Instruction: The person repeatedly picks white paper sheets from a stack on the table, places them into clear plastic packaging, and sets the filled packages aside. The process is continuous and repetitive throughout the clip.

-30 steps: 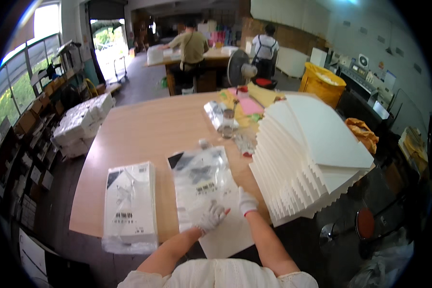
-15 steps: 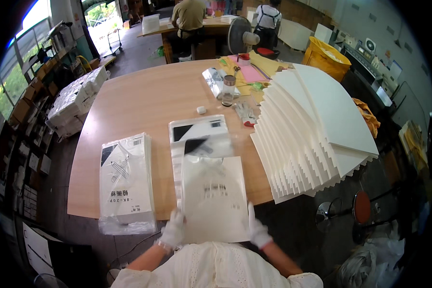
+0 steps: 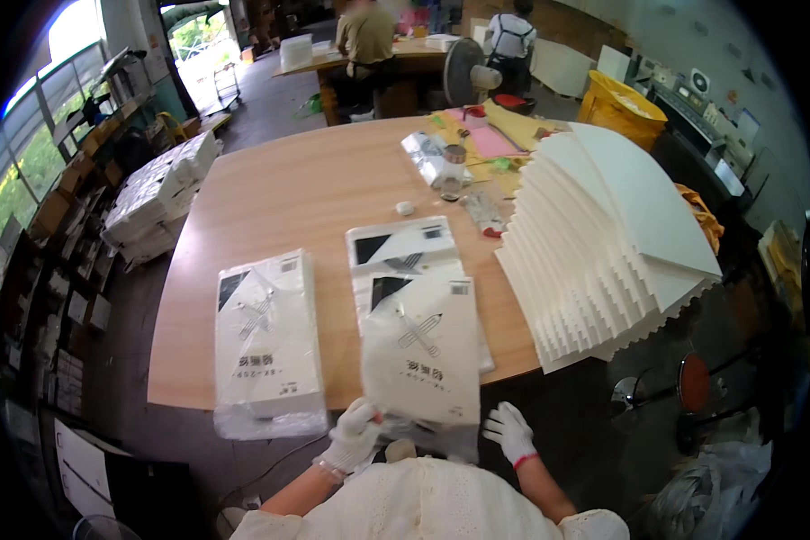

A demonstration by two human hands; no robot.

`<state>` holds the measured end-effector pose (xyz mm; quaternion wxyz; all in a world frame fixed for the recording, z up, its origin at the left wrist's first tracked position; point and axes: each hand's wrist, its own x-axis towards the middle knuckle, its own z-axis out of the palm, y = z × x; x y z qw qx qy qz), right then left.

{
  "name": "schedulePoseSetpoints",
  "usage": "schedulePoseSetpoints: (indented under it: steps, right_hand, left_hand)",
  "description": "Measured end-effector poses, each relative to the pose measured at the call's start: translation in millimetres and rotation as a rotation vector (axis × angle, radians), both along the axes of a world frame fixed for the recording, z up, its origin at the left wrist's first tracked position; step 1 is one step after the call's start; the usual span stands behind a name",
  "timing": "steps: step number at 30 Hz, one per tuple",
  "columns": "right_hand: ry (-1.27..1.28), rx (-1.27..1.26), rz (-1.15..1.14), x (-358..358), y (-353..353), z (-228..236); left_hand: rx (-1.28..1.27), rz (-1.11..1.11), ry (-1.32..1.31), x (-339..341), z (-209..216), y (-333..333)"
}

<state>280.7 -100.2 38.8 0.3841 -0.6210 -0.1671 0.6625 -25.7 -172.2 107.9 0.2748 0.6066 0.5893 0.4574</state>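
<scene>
A stack of white paper in a clear plastic bag (image 3: 420, 355) with black print lies at the table's near edge, overlapping other flat printed bags (image 3: 400, 236). Its loose plastic mouth hangs toward me. My left hand (image 3: 355, 436), in a white glove, is closed at the bag's near left corner, its fingers pinching the plastic. My right hand (image 3: 511, 434), also gloved, is off the bag's near right corner, fingers stretched out and holding nothing. To the left lies a pile of filled paper packs (image 3: 268, 346) in clear plastic.
Stepped stacks of white paper (image 3: 594, 261) fan out on the table's right. Farther back are a glass jar (image 3: 453, 171), a spare glove (image 3: 484, 214), a small white lump (image 3: 405, 208) and coloured sheets. A fan (image 3: 463, 72) and two people are beyond; a stool (image 3: 693, 385) stands at right.
The paper has gone forward into the bag, so the printed front now lies over it. My right hand has let go and moved aside; my left has closed on the bag's near corner.
</scene>
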Motion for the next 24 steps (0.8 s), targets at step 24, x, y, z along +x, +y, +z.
schedulePoseSetpoints:
  steps: [24]
  right_hand:
    - [0.048, 0.155, 1.07, -164, 7, -33]
  left_hand:
    - [-0.71, 0.51, 0.003, -68, -135, -96]
